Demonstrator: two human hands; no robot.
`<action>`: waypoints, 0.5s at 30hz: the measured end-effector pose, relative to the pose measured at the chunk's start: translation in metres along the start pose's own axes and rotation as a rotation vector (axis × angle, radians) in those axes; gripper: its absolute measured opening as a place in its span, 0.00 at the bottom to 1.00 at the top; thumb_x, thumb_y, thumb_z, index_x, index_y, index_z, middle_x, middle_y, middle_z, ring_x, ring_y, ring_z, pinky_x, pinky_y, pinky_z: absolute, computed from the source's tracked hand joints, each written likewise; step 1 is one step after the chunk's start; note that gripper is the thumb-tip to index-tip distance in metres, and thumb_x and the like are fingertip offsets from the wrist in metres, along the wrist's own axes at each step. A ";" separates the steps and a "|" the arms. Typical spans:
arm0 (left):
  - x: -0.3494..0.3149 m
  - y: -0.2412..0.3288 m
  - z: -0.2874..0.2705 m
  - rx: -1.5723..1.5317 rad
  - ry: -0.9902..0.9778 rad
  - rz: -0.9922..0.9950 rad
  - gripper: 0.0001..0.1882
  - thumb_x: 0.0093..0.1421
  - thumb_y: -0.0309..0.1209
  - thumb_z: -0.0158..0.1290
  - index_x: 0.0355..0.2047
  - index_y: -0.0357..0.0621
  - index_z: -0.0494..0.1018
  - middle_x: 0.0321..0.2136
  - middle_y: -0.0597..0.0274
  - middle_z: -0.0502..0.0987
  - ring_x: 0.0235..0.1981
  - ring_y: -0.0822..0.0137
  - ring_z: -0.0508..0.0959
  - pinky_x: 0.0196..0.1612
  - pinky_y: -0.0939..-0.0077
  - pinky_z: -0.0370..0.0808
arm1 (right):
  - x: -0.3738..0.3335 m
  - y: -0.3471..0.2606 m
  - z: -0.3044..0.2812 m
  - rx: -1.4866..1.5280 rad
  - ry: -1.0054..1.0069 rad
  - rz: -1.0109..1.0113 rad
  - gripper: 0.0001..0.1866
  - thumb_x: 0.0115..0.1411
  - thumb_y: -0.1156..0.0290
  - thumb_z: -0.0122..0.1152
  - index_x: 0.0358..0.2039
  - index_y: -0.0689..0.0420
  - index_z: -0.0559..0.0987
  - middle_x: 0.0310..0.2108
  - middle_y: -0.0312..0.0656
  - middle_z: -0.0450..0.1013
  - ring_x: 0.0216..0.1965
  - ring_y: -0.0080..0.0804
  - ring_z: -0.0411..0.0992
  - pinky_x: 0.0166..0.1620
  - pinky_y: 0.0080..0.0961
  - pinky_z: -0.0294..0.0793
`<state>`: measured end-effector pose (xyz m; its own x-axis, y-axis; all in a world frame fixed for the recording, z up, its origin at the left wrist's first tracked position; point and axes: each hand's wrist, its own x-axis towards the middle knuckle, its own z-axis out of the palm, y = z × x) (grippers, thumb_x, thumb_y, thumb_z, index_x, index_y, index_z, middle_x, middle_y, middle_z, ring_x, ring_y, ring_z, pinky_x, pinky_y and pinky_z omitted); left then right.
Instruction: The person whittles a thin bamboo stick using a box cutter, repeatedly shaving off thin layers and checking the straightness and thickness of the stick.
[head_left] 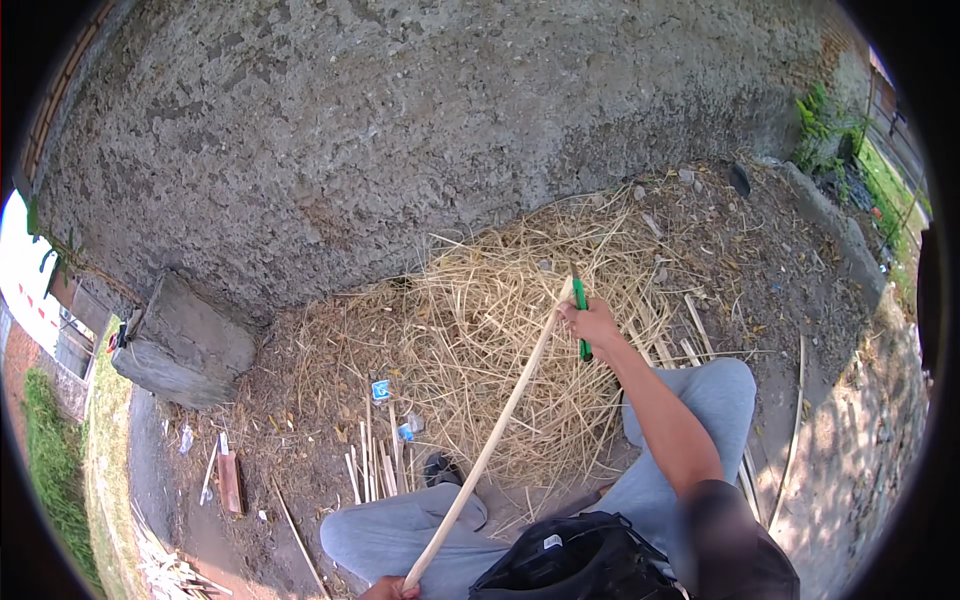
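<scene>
A long pale wooden or bamboo strip (490, 445) slants up across the view, its lower end over my left leg. My left hand (392, 589), partly cut off by the lower edge, is closed around that lower end. My right hand (594, 322) is closed on a green-handled knife (583, 349), its short blade pointing away from me beside the strip's upper end. The right fingers also seem to touch the strip there. Beneath the strip's far part spreads a heap of thin curled shavings (500, 320).
A rough grey wall (400, 130) rises behind the heap. To the left stands a concrete block (180, 350). Several short strips (375, 465) lie by my left leg, near a blue packet (380, 390) and a brown flat piece (230, 482). A black bag (565, 560) rests at my lap.
</scene>
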<state>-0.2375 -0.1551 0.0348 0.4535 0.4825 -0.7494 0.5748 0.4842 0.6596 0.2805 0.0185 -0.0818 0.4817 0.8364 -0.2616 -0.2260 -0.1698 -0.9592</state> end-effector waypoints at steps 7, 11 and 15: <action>0.001 -0.011 -0.019 -0.256 -0.272 -0.093 0.10 0.49 0.24 0.58 0.25 0.49 0.67 0.15 0.76 0.64 0.14 0.81 0.63 0.15 0.83 0.58 | -0.001 -0.015 -0.006 0.613 -0.139 0.086 0.07 0.66 0.71 0.53 0.37 0.63 0.72 0.33 0.41 0.74 0.18 0.14 0.57 0.20 0.14 0.59; -0.003 -0.001 -0.003 -0.320 -0.203 0.037 0.10 0.47 0.25 0.59 0.25 0.49 0.67 0.15 0.75 0.65 0.14 0.80 0.64 0.15 0.83 0.59 | -0.004 -0.033 -0.015 0.710 -0.247 0.071 0.08 0.67 0.70 0.54 0.38 0.62 0.72 0.35 0.41 0.75 0.18 0.15 0.57 0.20 0.15 0.59; -0.003 -0.002 -0.003 -0.091 -0.029 -0.023 0.09 0.47 0.23 0.57 0.25 0.49 0.68 0.15 0.75 0.65 0.15 0.79 0.64 0.16 0.81 0.60 | -0.006 -0.038 -0.015 0.499 0.071 -0.016 0.09 0.66 0.69 0.55 0.42 0.60 0.73 0.34 0.39 0.75 0.20 0.16 0.59 0.22 0.16 0.61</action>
<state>-0.2418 -0.1554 0.0364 0.4611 0.4496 -0.7650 0.5219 0.5598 0.6436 0.2991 0.0124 -0.0452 0.5406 0.7966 -0.2705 -0.5870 0.1268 -0.7996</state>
